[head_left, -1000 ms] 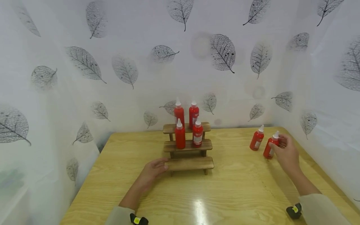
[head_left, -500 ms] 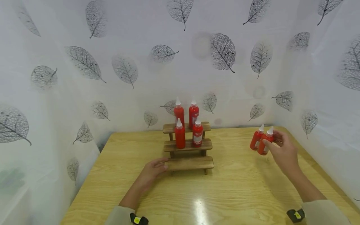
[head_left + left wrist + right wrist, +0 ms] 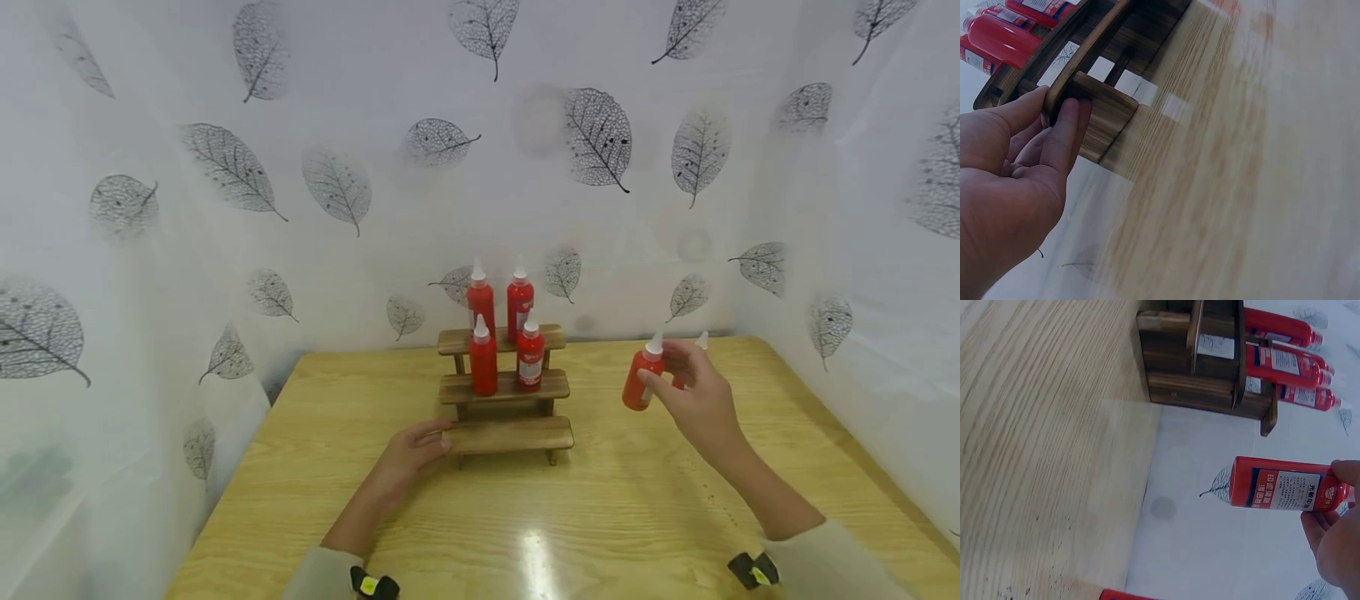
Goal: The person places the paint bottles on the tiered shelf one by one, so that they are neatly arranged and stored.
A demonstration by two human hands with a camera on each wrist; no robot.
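Observation:
My right hand [image 3: 666, 372] grips a red squeeze bottle with a white tip [image 3: 639, 386] and holds it in the air, to the right of a three-step wooden stand [image 3: 510, 435]. In the right wrist view the bottle [image 3: 1279, 490] lies between my fingers [image 3: 1335, 540]. My left hand [image 3: 429, 442] holds the left end of the bottom step, its fingers on the plank's [image 3: 1100, 109] end. Two red bottles [image 3: 480, 302] stand on the top step and two [image 3: 529, 358] on the middle step. The bottom step bears nothing.
A second loose red bottle [image 3: 701, 340] stands on the table behind my right hand, mostly hidden. The wooden table [image 3: 600, 517] is walled by white sheeting printed with leaves [image 3: 225, 167] at the back and both sides.
My right hand has lifted one bottle off the table at the right and carried it left, up and toward the stand. The left hand has stayed on the bottom step.

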